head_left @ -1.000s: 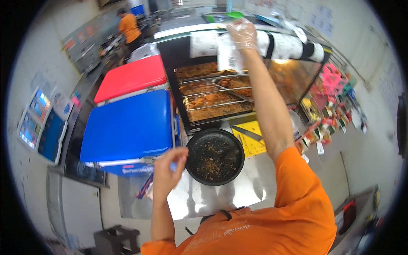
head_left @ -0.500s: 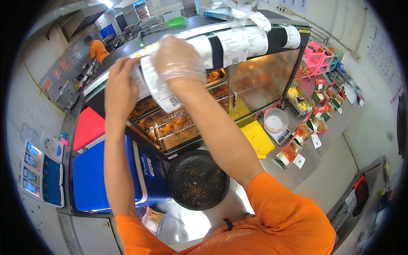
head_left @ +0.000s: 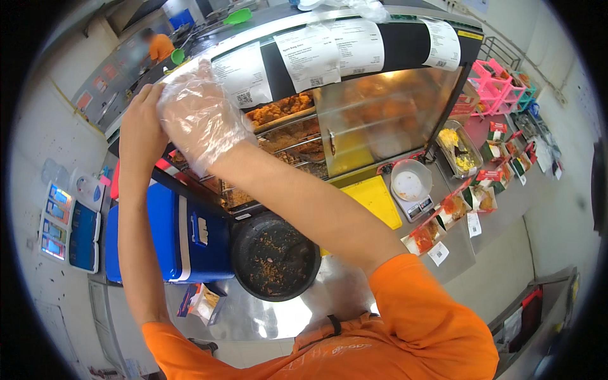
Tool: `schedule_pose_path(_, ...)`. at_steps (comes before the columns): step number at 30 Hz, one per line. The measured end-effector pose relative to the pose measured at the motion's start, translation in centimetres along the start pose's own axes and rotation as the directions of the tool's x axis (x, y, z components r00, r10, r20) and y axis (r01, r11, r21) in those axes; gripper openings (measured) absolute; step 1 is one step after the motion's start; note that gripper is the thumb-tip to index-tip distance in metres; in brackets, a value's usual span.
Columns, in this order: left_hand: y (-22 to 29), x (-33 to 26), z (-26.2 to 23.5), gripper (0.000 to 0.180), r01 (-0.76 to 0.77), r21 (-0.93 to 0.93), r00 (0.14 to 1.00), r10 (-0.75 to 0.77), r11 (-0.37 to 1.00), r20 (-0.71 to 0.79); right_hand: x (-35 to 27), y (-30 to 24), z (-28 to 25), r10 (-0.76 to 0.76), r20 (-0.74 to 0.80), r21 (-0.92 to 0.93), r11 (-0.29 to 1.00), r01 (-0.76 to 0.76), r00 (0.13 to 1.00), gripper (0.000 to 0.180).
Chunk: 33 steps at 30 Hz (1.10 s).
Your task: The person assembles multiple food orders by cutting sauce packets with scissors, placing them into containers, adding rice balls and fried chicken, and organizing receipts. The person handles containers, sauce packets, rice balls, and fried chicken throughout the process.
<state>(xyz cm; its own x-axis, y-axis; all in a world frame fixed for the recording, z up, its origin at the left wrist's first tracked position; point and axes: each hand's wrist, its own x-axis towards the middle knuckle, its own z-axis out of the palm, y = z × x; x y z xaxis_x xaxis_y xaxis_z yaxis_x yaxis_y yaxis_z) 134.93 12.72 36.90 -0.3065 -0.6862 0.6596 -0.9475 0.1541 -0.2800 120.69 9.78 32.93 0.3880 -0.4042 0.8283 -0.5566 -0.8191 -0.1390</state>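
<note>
My left hand [head_left: 143,117] is closed at the upper left corner of a glass-fronted warming cabinet [head_left: 405,60], fingers bent over its top edge. My right hand [head_left: 201,114] wears a clear plastic glove and presses close beside it, fingertips bunched at the same edge. It covers the left end of the row of paper slips, so what either hand grips is hidden. To the right, printed order slips hang from the top edge: one slip [head_left: 240,75] beside the glove, another slip [head_left: 308,58] further along. Behind the glass lies fried chicken [head_left: 282,109] on racks.
Below stand a blue cooler box [head_left: 136,237] and a black round pan [head_left: 275,259] with crumbs. On the right are a yellow board [head_left: 373,199], a white bowl [head_left: 411,182] on a scale, and several filled food boxes [head_left: 423,237]. A person [head_left: 160,47] works at the far left.
Both hands have moved left along the cabinet's top edge. The slip they were on is now out of sight behind my gloved hand, and my view has shifted.
</note>
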Motion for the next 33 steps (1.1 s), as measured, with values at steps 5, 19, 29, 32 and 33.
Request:
schedule_pose_path(5,1.8,-0.1,0.4,0.042,0.015,-0.044,1.000,-0.016,0.999,-0.012,-2.0,0.1,-3.6,0.063,-0.052,0.051,0.997,-0.060,0.997,0.021)
schedule_pose_path(19,2.7,-0.6,2.4,0.039,0.057,0.064,0.986,-0.046,0.996,-0.158,-16.2,18.3,-16.2,0.782,-0.177,0.138,0.621,-0.772,0.597,0.050)
schedule_pose_path(29,0.1,0.2,1.0,0.042,-0.214,0.179,0.967,0.234,0.960,-0.102,-51.2,-4.3,-10.1,0.959,0.242,0.225,0.093,-0.970,0.148,0.036)
schedule_pose_path(32,-0.9,-3.5,-0.8,0.057,-0.078,0.186,0.930,0.139,0.979,-0.340,-51.2,-8.9,-7.3,0.855,0.435,0.122,0.256,-0.959,0.283,0.029)
schedule_pose_path(33,0.1,-5.9,-2.0,0.071,0.052,0.109,0.933,-0.009,0.993,-0.360,-48.9,-10.1,-6.5,0.882,0.371,0.134,0.259,-0.956,0.291,0.026)
